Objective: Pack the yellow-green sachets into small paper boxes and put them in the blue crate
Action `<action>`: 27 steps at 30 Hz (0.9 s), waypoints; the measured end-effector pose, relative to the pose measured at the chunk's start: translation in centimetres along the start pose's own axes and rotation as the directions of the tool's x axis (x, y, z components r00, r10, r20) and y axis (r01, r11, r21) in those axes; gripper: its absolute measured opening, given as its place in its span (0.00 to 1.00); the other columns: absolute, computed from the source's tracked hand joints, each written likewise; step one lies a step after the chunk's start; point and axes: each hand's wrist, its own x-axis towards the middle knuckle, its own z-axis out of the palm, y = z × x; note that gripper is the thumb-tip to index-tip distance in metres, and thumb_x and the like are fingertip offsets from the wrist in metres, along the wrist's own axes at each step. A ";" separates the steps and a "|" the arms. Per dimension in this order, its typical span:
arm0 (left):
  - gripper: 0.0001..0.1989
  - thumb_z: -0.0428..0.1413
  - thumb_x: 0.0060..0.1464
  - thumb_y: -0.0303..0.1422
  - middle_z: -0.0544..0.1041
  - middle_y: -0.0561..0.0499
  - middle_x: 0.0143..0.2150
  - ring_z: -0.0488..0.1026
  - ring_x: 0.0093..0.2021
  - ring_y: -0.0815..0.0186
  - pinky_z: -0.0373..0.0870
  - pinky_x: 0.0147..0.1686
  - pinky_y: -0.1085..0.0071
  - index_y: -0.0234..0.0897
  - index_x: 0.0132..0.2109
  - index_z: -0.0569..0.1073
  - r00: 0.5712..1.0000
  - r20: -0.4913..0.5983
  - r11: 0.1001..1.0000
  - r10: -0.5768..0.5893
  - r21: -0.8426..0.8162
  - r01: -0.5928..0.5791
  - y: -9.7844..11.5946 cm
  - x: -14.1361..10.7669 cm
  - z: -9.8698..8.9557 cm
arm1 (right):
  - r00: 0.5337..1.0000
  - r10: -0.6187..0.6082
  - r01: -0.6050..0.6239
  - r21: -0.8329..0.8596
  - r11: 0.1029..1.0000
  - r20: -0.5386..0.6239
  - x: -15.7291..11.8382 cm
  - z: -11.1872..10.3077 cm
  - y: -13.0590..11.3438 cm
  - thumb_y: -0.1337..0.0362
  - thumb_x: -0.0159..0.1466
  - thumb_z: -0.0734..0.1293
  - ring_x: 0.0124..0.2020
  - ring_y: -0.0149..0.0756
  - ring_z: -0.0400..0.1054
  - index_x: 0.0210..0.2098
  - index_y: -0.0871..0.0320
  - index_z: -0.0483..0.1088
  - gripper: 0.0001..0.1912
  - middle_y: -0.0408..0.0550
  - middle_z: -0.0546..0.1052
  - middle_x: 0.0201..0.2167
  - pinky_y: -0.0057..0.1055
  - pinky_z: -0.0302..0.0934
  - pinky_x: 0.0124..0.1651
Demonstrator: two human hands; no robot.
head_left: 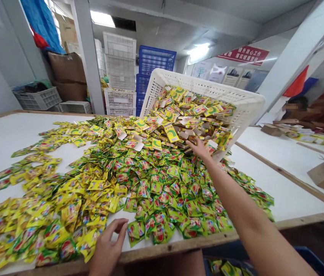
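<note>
My right hand (198, 148) reaches to the mouth of a tilted white basket (210, 81), its fingers apart among small yellow boxes (171, 133) that spill out of it. Nothing is visibly held there. Near the table's front edge, my left hand (110, 241) is curled, thumb and forefinger tips close together beside green packets (160, 228); whether something small is between them is hidden. Yellow packets (71, 214) lie heaped to the left, and green ones fill the middle below the boxes.
The white table (265, 157) has a wooden front edge and a wooden strip at right. Stacked white crates (121, 69) and blue crates (156, 59) stand behind. A blue bin (313, 260) with packets sits below the front edge. A person (294, 111) is at the far right.
</note>
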 end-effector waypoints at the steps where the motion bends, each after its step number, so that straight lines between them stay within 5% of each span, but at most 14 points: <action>1: 0.11 0.52 0.52 0.40 0.78 0.51 0.33 0.76 0.32 0.65 0.73 0.34 0.73 0.40 0.37 0.74 1.000 -0.004 1.000 0.011 0.013 -0.011 0.0 0.1 0.1 | 0.999 -0.004 0.005 -0.021 1.000 0.045 0.5 1.6 -1.2 0.41 0.54 0.60 0.50 0.49 0.60 0.52 0.65 0.61 0.37 0.66 0.65 0.49 0.43 0.54 0.50; 5: 0.10 0.53 0.52 0.39 0.78 0.53 0.32 0.76 0.31 0.66 0.73 0.33 0.77 0.40 0.36 0.74 0.997 -0.018 0.995 0.073 0.073 -0.072 -0.5 0.3 0.2 | 0.966 -0.104 0.136 -0.120 0.983 0.238 -1.5 7.9 -6.3 0.43 0.50 0.66 0.55 0.57 0.51 0.51 0.55 0.63 0.34 0.58 0.62 0.53 0.55 0.48 0.51; 8: 0.09 0.53 0.52 0.39 0.78 0.53 0.31 0.76 0.30 0.67 0.72 0.32 0.77 0.40 0.36 0.74 0.994 -0.018 0.989 0.103 0.107 -0.101 -0.9 0.3 0.3 | 0.905 -0.232 0.282 -0.095 0.955 0.357 -4.9 10.5 -8.7 0.48 0.52 0.67 0.55 0.53 0.51 0.48 0.51 0.65 0.26 0.53 0.63 0.51 0.53 0.47 0.52; 12: 0.10 0.52 0.52 0.39 0.78 0.53 0.32 0.76 0.31 0.66 0.72 0.33 0.77 0.40 0.36 0.73 0.995 -0.002 0.987 0.095 0.133 -0.094 -1.1 0.3 0.4 | 0.790 -0.407 0.427 0.066 0.902 0.459 -8.8 9.9 -9.7 0.52 0.55 0.67 0.53 0.43 0.57 0.46 0.51 0.67 0.21 0.50 0.62 0.51 0.40 0.53 0.52; 16: 0.09 0.52 0.53 0.39 0.78 0.53 0.33 0.75 0.32 0.67 0.72 0.33 0.77 0.41 0.36 0.73 0.995 0.017 0.984 0.095 0.151 -0.096 -0.9 0.2 0.3 | 0.701 -0.617 0.516 0.343 0.785 0.358 -10.7 6.7 -9.3 0.57 0.60 0.63 0.51 0.39 0.59 0.47 0.52 0.67 0.16 0.50 0.63 0.49 0.36 0.56 0.50; 19: 0.10 0.51 0.53 0.39 0.78 0.52 0.32 0.75 0.31 0.66 0.72 0.33 0.76 0.40 0.36 0.73 0.993 0.018 0.982 0.118 0.145 -0.120 -0.8 0.2 0.3 | 0.796 -0.589 0.535 0.292 0.793 0.143 -10.9 4.4 -7.5 0.60 0.62 0.61 0.51 0.39 0.59 0.47 0.51 0.67 0.13 0.50 0.64 0.48 0.38 0.55 0.52; 21: 0.10 0.51 0.53 0.39 0.78 0.52 0.32 0.76 0.32 0.66 0.72 0.33 0.76 0.40 0.36 0.73 0.992 0.016 0.982 0.121 0.143 -0.122 -0.7 0.3 0.3 | 0.883 -0.469 0.468 0.166 0.868 -0.038 -10.7 3.4 -5.4 0.60 0.62 0.60 0.51 0.42 0.59 0.46 0.53 0.67 0.14 0.52 0.65 0.47 0.41 0.54 0.53; 23: 0.10 0.51 0.53 0.40 0.78 0.52 0.33 0.76 0.32 0.66 0.73 0.33 0.76 0.40 0.35 0.73 0.993 0.016 0.982 0.117 0.145 -0.118 -0.7 0.3 0.4 | 0.922 -0.354 0.365 0.049 0.930 -0.160 -10.3 2.9 -2.9 0.58 0.61 0.61 0.50 0.45 0.58 0.46 0.55 0.66 0.15 0.54 0.65 0.46 0.44 0.54 0.52; 27: 0.11 0.51 0.53 0.40 0.78 0.51 0.34 0.76 0.32 0.65 0.73 0.34 0.75 0.40 0.36 0.73 0.994 0.021 0.984 0.103 0.147 -0.105 -0.8 0.3 0.5 | 0.944 -0.297 0.288 -0.081 0.954 -0.147 -10.0 2.8 0.3 0.55 0.59 0.62 0.48 0.47 0.58 0.47 0.57 0.65 0.19 0.56 0.65 0.46 0.45 0.54 0.49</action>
